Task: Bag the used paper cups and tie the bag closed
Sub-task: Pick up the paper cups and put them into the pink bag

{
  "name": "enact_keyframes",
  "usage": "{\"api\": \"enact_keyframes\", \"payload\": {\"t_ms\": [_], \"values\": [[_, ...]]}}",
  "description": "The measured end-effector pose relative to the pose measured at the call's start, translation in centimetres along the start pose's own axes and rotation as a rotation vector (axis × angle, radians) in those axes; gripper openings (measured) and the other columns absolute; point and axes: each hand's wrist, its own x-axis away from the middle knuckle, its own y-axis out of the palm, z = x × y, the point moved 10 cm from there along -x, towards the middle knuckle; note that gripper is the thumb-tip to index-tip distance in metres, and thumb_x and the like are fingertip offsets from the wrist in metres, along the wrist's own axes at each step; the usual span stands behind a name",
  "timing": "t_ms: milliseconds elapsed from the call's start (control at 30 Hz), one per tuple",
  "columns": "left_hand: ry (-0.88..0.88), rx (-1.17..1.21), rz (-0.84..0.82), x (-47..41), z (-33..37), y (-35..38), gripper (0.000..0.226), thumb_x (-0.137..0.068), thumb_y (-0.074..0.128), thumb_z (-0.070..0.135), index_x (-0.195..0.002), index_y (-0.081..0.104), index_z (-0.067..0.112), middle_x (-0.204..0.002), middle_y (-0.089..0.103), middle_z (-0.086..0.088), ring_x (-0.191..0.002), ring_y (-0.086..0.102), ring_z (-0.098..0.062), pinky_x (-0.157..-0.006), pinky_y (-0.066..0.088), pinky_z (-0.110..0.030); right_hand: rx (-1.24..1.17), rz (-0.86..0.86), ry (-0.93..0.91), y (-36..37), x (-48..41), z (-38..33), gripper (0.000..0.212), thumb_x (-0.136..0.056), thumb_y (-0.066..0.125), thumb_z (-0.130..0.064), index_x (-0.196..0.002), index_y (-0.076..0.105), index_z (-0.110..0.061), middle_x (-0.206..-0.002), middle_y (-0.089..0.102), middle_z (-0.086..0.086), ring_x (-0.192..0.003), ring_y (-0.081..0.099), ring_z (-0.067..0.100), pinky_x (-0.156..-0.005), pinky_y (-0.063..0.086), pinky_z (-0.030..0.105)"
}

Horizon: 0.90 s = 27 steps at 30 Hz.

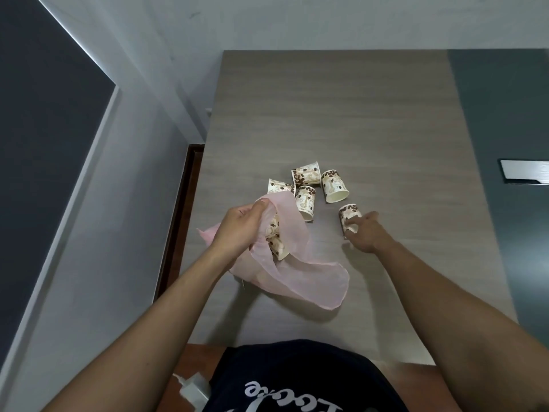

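So the job is only partly done. The left hand (240,230) grips the open edge of the pink bag (297,272), with at least one cup (277,245) inside. The right hand (364,233) closes its fingers on a cup (349,215) on the table (341,114). Four cups (307,176) lie loose near the bag. The bag is not tied. How many cups hide behind the left hand is hard to tell.
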Motion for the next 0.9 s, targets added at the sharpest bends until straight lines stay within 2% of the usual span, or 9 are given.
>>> {"api": "enact_keyframes", "payload": {"t_ms": [167, 267, 400, 500, 600, 667, 733, 800, 900], "values": [[-0.014, -0.016, -0.025, -0.2, -0.6, 0.6, 0.067, -0.104, 0.054, 0.060, -0.084, 0.059, -0.004, -0.074, 0.050, -0.010, -0.067, 0.048, -0.020, -0.067, 0.035, -0.036, 0.058, -0.129, 0.002, 2.9, 1.4, -0.2, 0.045, -0.103, 0.061, -0.043, -0.147, 0.060, -0.033, -0.153, 0.027, 0.022, -0.126, 0.052, 0.043, -0.122, 0.036, 0.035], [-0.007, -0.006, -0.046, -0.2, -0.7, 1.0, 0.061, -0.104, 0.056, 0.057, -0.081, 0.059, 0.000, -0.074, 0.049, -0.007, -0.066, 0.046, -0.019, -0.065, 0.034, -0.034, 0.107, -0.241, -0.020, 5.9, 2.7, -0.3, 0.052, -0.103, 0.057, -0.045, -0.154, 0.050, -0.043, -0.160, 0.040, 0.024, -0.145, 0.036, 0.044, -0.122, 0.033, 0.037], [-0.010, -0.002, -0.052, 0.0, -1.1, 1.1, 0.044, -0.108, 0.059, 0.047, -0.083, 0.069, 0.012, -0.068, 0.056, -0.006, -0.060, 0.053, -0.017, -0.049, 0.035, -0.025, 0.036, -0.286, -0.026, 9.5, 4.7, -0.4, 0.052, -0.097, 0.065, -0.043, -0.147, 0.051, -0.046, -0.147, 0.044, 0.024, -0.131, 0.049, 0.042, -0.113, 0.042, 0.035], [-0.019, -0.002, -0.064, 0.1, -1.3, 1.0, 0.040, -0.107, 0.059, 0.050, -0.083, 0.071, 0.020, -0.066, 0.059, -0.001, -0.062, 0.055, -0.016, -0.056, 0.038, -0.029, -0.012, -0.244, -0.093, 9.1, 5.4, -1.9, 0.056, -0.094, 0.072, -0.040, -0.145, 0.049, -0.040, -0.131, 0.059, 0.018, -0.126, 0.053, 0.040, -0.099, 0.046, 0.036], [-0.013, 0.024, -0.061, -0.2, -1.6, 0.5, 0.041, -0.098, 0.060, 0.060, -0.086, 0.070, 0.022, -0.072, 0.056, -0.004, -0.069, 0.053, -0.017, -0.068, 0.039, -0.035, -0.167, -0.140, -0.100, 5.4, 5.4, -3.2, 0.058, -0.090, 0.079, -0.037, -0.139, 0.047, -0.042, -0.109, 0.071, 0.007, -0.097, 0.073, 0.037, -0.078, 0.056, 0.035], [-0.008, 0.041, -0.065, -0.1, -1.4, 0.3, 0.042, -0.094, 0.060, 0.065, -0.089, 0.069, 0.024, -0.077, 0.058, -0.006, -0.072, 0.055, -0.019, -0.072, 0.040, -0.036, -0.301, -0.085, -0.121, 2.5, 5.6, -4.5, 0.044, -0.099, 0.068, -0.025, -0.135, 0.045, -0.037, -0.093, 0.078, 0.010, -0.068, 0.077, 0.035, -0.061, 0.062, 0.038], [0.001, 0.047, -0.052, -0.2, -1.5, 0.0, 0.041, -0.099, 0.059, 0.061, -0.088, 0.066, 0.023, -0.075, 0.058, -0.006, -0.070, 0.055, -0.018, -0.070, 0.040, -0.035, -0.449, -0.086, -0.174, -0.2, 6.1, -6.5, 0.031, -0.108, 0.051, -0.016, -0.136, 0.046, -0.027, -0.083, 0.079, 0.014, -0.048, 0.070, 0.025, -0.049, 0.055, 0.031], [0.014, 0.033, -0.016, -0.1, -1.5, -0.5, 0.043, -0.106, 0.059, 0.054, -0.081, 0.057, 0.019, -0.069, 0.048, -0.005, -0.064, 0.047, -0.017, -0.064, 0.034, -0.034, -0.624, -0.157, -0.214, -2.0, 7.2, -8.7, 0.022, -0.112, 0.045, -0.016, -0.128, 0.057, -0.023, -0.080, 0.074, 0.015, -0.042, 0.059, 0.020, -0.048, 0.050, 0.027], [0.032, 0.047, 0.010, -0.4, -1.9, -0.9, 0.045, -0.108, 0.058, 0.055, -0.082, 0.054, 0.018, -0.073, 0.047, -0.007, -0.065, 0.045, -0.017, -0.066, 0.033, -0.034, -0.766, -0.348, -0.319, -2.1, 8.9, -12.0, 0.019, -0.112, 0.054, -0.025, -0.108, 0.071, -0.018, -0.073, 0.058, 0.009, -0.045, 0.040, 0.017, -0.059, 0.047, 0.032]]}}
